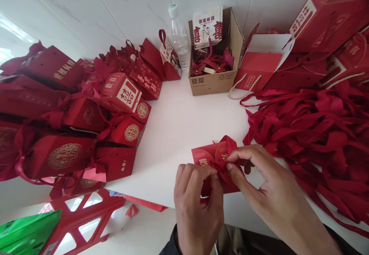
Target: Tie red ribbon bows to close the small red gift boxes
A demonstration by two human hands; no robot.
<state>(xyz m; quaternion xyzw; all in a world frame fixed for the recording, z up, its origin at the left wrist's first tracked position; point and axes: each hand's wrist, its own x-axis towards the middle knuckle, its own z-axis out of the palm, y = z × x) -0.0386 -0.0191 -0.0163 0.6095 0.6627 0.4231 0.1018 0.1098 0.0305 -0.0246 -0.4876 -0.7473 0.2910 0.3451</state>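
Note:
A small red gift box (206, 157) with gold print lies near the front edge of the white table (175, 128). A red ribbon (223, 166) crosses it. My left hand (197, 205) pinches the ribbon at the box's front, fingers closed. From the right, my right hand (259, 178) pinches the same ribbon over the box, thumb and forefinger pressed together. Both hands touch the box.
Several finished red gift boxes with ribbons (86, 116) are piled on the left. A heap of loose red ribbons (314, 132) lies to the right. At the back stand a cardboard carton (215, 80), a plastic bottle (180, 35) and large red boxes (323, 16). A red stool (83, 220) stands below the table.

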